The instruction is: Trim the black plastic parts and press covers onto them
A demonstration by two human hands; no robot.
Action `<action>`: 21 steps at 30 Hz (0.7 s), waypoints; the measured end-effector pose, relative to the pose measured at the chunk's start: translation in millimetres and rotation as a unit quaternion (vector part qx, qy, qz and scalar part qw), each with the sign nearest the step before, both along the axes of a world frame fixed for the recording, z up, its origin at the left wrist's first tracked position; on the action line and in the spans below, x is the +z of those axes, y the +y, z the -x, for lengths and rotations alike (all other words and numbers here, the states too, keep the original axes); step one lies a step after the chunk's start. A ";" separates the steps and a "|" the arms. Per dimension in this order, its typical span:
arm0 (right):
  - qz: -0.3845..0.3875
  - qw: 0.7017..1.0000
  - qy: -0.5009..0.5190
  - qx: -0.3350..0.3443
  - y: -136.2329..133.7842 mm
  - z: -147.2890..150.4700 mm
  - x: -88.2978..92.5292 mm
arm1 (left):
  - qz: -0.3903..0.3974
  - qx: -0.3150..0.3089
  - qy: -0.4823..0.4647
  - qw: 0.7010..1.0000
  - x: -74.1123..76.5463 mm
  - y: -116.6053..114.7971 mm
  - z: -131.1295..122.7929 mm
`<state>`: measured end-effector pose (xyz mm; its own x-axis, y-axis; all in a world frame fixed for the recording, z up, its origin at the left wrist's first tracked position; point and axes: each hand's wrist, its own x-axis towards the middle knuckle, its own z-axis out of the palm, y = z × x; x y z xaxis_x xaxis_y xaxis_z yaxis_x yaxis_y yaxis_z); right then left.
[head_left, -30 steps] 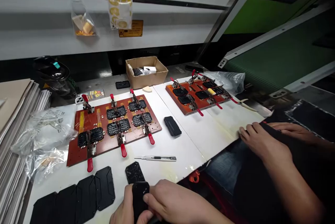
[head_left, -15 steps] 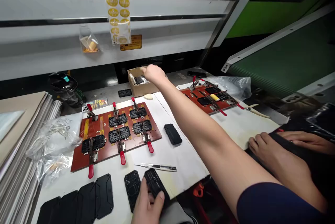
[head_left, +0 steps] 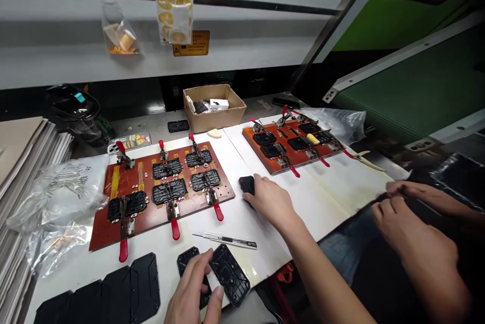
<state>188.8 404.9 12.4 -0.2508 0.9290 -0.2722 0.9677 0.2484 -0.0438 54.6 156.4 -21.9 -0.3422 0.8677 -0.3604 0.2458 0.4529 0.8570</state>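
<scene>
My right hand reaches to the middle of the white work surface. Its thumb and fingers grip a small black plastic part, mostly hidden under them. My left hand hovers at the front edge with thumb and fingers apart, holding nothing. Partly under it lies a black moulded panel; a second black panel rests ribbed side up just to the right. Behind these panels is a slim craft knife. Several flat black plates lie in an overlapping row to the left.
Two red-brown boards, left and right, carry black parts under red-handled clamps. A cardboard box stands behind. Plastic bags and stacked sheets line the left. A co-worker's hands are at the right.
My right hand has come back from near the box to the black part on the surface. My left hand has let go of the black panel, which now lies flat.
</scene>
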 end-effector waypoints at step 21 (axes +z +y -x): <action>0.225 0.939 0.092 0.243 -26.7 312.4 32.2 | 0.004 0.046 0.292 0.955 22.9 86.2 289.5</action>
<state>-123.7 378.2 44.6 -0.6968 0.4941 -0.5200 0.7103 0.5760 -0.4046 -234.8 242.6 0.9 -0.5620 0.8222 -0.0901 0.6402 0.5014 0.5821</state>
